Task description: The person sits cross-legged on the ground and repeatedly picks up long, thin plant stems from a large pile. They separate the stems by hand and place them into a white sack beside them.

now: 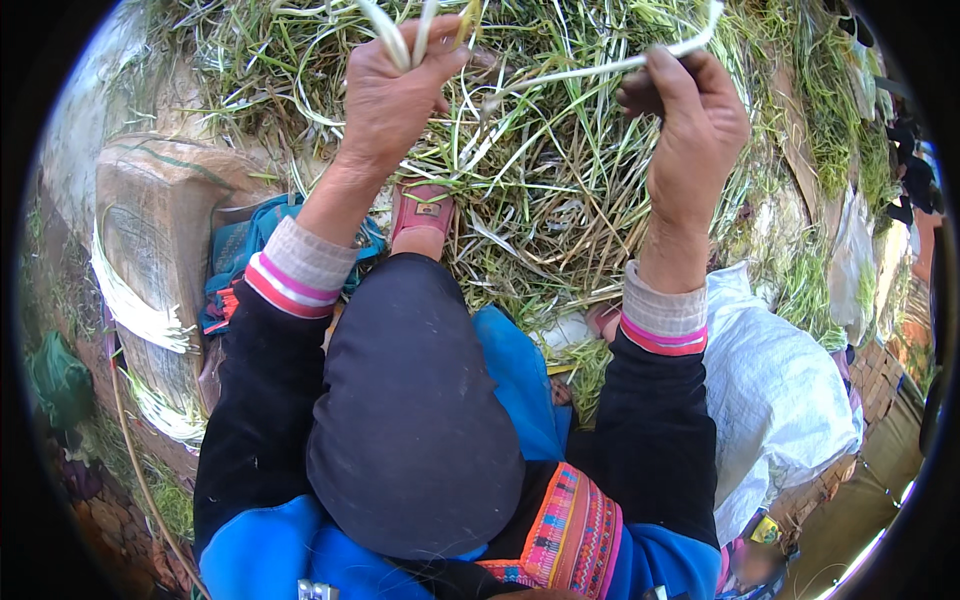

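Note:
Above my raised knee, my left hand [401, 82] grips a few thick pale stalks [390, 34], which look like white stems of an onion-like plant. A yellowed leaf [470, 19] shows by its fingertips. To the right, my right hand [694, 112] pinches one long white stem [592, 71] between thumb and fingers. That stem slants down toward the left, and its thin end hangs over a heap of green and withered leaves [555, 187]. The hands are apart. The upper ends of the stalks in my left hand run out of the picture.
On the left, bundles of white stems [142, 315] lie across a sack-covered block [161, 187], beside teal cloth [251, 236]. A white woven sack [780, 375] lies by my right arm. A green plastic bag [60, 379] sits far left. Another person [754, 562] appears at the lower right.

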`<state>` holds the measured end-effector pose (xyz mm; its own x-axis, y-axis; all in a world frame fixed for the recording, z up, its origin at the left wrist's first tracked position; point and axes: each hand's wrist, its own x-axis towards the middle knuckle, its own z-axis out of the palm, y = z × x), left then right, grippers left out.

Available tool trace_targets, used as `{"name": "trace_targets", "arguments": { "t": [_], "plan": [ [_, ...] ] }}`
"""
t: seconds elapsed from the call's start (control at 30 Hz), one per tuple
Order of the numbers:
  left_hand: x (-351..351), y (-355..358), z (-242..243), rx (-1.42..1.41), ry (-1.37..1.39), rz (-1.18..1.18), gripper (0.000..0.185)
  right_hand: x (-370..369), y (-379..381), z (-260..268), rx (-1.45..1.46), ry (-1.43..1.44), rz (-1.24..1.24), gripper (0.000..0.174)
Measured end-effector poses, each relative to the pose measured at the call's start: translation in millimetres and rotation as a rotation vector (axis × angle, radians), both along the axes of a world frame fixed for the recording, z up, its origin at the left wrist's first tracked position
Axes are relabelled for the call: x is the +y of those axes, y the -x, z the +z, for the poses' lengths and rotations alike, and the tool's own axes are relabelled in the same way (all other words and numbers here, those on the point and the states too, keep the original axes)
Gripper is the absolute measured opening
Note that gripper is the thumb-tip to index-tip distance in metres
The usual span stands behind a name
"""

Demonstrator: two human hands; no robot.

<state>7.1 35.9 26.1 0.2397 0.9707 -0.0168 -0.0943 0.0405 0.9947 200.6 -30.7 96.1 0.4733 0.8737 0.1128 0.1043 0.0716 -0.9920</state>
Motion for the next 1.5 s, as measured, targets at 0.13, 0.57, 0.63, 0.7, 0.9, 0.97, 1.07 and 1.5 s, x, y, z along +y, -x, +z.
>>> {"name": "trace_targets", "arguments": {
  "t": [0.13, 0.57, 0.63, 0.7, 0.9, 0.97, 1.07, 1.5],
  "plan": [
    [13, 10, 5, 0.512, -0.155, -0.116, 0.019, 19, 17, 18, -0.149, 0.041, 0.147, 0.009],
    [-11, 11, 21, -0.406, 0.312, -0.281, 0.013, 30, 27, -9, -0.113, 0.139, 0.422, 0.019],
    [-8, 16, 20, -0.479, 0.322, -0.300, 0.013, 16, 39, -34, 0.176, 0.295, 0.495, 0.020],
    [-10, 18, 17, -0.530, 0.352, -0.325, 0.012, -3, 52, -53, 0.520, 0.302, 0.554, 0.022],
    [-9, 27, 14, -0.537, 0.426, -0.215, 0.008, -15, 89, -73, 0.770, 0.217, 0.399, 0.015],
    [-2, 32, 13, -0.455, 0.445, -0.149, 0.006, -17, 94, -71, 0.725, 0.207, 0.374, 0.015],
    [19, 43, 9, -0.442, 0.432, -0.036, 0.006, -28, 89, -71, 0.592, 0.299, 0.395, 0.013],
    [202, 173, 23, -0.623, 0.275, 0.234, 0.012, -110, 9, -180, 0.111, 0.843, 0.082, 0.011]
  ]
}}
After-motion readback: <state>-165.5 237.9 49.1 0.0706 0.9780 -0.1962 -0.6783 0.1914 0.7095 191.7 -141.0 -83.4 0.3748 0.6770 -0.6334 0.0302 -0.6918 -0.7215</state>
